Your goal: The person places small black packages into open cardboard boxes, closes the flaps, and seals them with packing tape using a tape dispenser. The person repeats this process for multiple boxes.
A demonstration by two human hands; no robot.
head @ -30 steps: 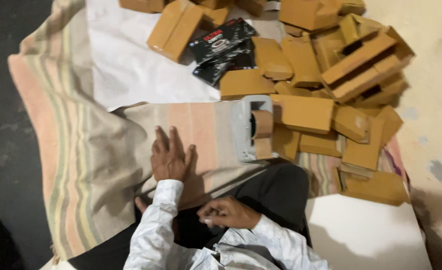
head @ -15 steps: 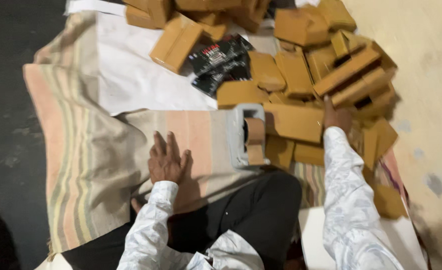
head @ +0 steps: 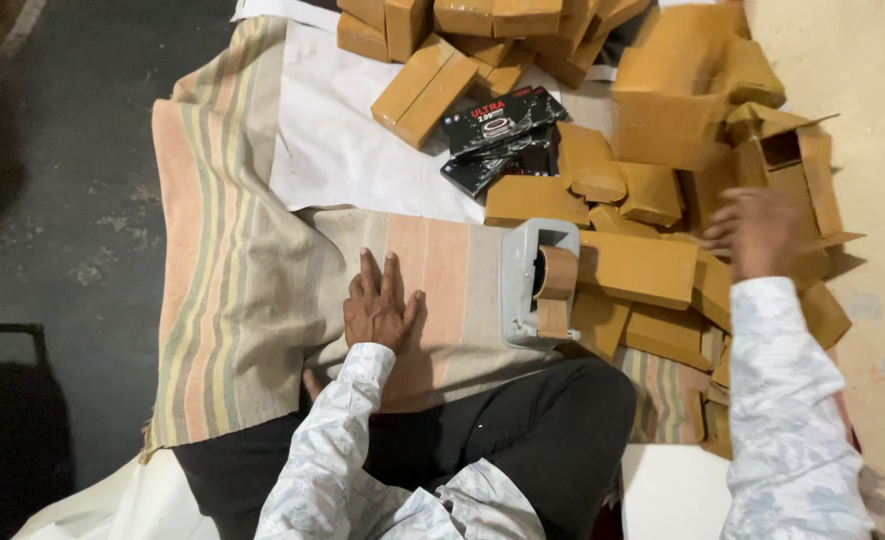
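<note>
Brown cardboard boxes [head: 635,268] heaped at my right; my right hand [head: 758,232] has swung out from my lap onto them, grasp blurred, can't tell. Left hand [head: 379,308] stays flat, empty, on striped cloth [head: 233,300].

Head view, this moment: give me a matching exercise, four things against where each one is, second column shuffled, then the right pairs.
Things:
1. left hand
2. right hand
3. tape dispenser
4. black packets

Places:
A. among the brown boxes at the right
B. flat on the striped cloth
C. at the cloth's edge, beside the boxes
D. on the white sheet, up by the boxes

Pairs: 1-B, 2-A, 3-C, 4-D
</note>
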